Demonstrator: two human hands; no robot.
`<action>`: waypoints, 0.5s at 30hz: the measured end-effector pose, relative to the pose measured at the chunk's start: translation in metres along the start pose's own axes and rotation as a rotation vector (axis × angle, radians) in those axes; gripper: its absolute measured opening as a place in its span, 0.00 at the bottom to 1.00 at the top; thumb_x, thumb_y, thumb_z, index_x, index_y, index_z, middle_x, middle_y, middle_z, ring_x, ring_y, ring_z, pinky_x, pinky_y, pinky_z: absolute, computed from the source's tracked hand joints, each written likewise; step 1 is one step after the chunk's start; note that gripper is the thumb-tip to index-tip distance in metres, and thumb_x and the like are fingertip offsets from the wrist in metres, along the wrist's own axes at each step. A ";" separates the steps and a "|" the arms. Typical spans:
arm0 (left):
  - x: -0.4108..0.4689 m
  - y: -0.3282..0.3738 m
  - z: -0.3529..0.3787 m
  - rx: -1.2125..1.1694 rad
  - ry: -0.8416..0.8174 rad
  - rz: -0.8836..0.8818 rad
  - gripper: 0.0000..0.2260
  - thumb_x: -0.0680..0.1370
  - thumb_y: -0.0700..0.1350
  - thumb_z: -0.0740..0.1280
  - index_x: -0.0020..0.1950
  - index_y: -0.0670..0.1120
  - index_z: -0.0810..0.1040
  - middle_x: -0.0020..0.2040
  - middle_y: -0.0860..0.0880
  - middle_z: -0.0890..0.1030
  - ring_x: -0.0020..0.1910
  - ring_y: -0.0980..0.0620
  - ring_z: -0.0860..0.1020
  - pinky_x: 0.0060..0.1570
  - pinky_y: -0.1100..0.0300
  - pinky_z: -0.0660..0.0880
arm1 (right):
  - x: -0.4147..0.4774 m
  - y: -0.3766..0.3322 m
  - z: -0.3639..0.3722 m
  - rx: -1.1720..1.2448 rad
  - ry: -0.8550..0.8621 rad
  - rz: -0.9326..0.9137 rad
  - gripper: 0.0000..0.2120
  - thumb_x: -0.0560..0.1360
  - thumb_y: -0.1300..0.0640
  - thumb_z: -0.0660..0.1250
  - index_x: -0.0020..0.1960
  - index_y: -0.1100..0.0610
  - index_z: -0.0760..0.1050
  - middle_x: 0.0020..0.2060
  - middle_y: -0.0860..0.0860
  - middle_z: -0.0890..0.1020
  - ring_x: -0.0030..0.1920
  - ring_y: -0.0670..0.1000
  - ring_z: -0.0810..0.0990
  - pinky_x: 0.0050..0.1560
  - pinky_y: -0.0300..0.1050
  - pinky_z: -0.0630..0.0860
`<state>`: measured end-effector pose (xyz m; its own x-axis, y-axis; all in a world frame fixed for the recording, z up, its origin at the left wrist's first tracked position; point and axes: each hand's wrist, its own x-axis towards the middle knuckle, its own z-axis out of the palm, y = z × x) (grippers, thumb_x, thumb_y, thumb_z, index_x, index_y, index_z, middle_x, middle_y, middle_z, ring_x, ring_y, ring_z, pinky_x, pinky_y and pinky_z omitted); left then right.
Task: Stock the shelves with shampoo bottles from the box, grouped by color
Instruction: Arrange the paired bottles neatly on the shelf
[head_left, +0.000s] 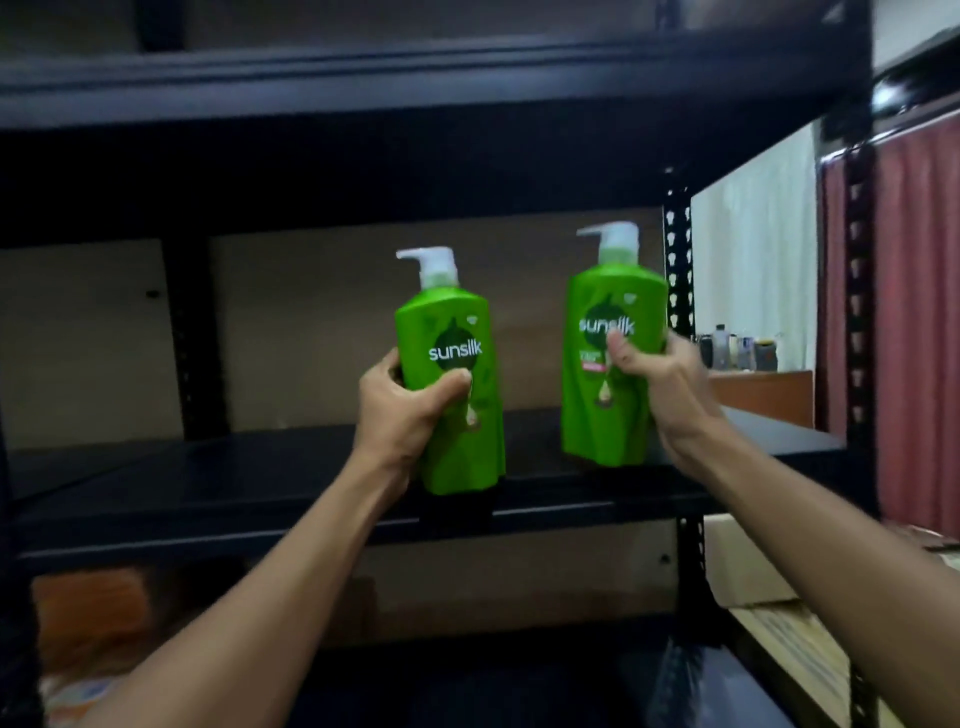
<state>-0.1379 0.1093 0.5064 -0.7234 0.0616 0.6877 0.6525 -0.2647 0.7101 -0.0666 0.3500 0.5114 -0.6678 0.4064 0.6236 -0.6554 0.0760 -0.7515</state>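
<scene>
My left hand (410, 410) is wrapped round the waist of one green bottle (457, 332), thumb across the label. My right hand (654, 374) clasps a second green bottle (608, 415) the same way. Both bottles are upright, with their white pumps on top and spouts pointing left. The one in my right hand is over the shelf (260, 478), close beside the perforated post (678, 270). The one in my left hand sits lower, at the shelf's front lip. I cannot tell whether either base is down.

I judge them full, so fairly heavy for one hand. The plastic is stiff but glossy and likely slick. The waist is the place to hold; the pump head could twist or pull loose. They are tall and narrow, so they may tip if set down on the lip.

The post hems in my right hand, so I have little sideways play there. There is room between the bottles and along the board left of my left hand. The upper shelf (363, 73) is well above the pumps.
</scene>
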 end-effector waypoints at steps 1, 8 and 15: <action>0.007 -0.004 0.001 0.003 0.009 -0.024 0.16 0.66 0.40 0.78 0.52 0.43 0.83 0.42 0.46 0.87 0.39 0.45 0.85 0.38 0.49 0.84 | 0.004 0.007 -0.003 -0.031 0.009 0.020 0.20 0.70 0.50 0.77 0.58 0.58 0.80 0.49 0.57 0.87 0.47 0.62 0.87 0.48 0.71 0.82; 0.023 -0.024 0.010 0.053 -0.031 -0.120 0.11 0.76 0.36 0.75 0.56 0.44 0.81 0.48 0.42 0.86 0.41 0.45 0.86 0.38 0.50 0.83 | 0.018 0.025 -0.005 -0.218 0.030 0.068 0.44 0.57 0.31 0.81 0.65 0.54 0.75 0.53 0.52 0.86 0.52 0.56 0.86 0.57 0.64 0.81; 0.000 -0.033 -0.002 0.477 -0.129 -0.090 0.33 0.60 0.58 0.85 0.62 0.54 0.79 0.49 0.57 0.87 0.48 0.60 0.85 0.49 0.59 0.82 | 0.008 0.045 -0.020 -0.612 0.027 -0.061 0.40 0.62 0.38 0.81 0.68 0.51 0.72 0.58 0.48 0.83 0.56 0.49 0.82 0.64 0.54 0.78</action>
<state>-0.1599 0.1166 0.4822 -0.7676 0.1905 0.6120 0.6409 0.2145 0.7370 -0.0943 0.3752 0.4783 -0.6213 0.4074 0.6694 -0.3651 0.6054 -0.7073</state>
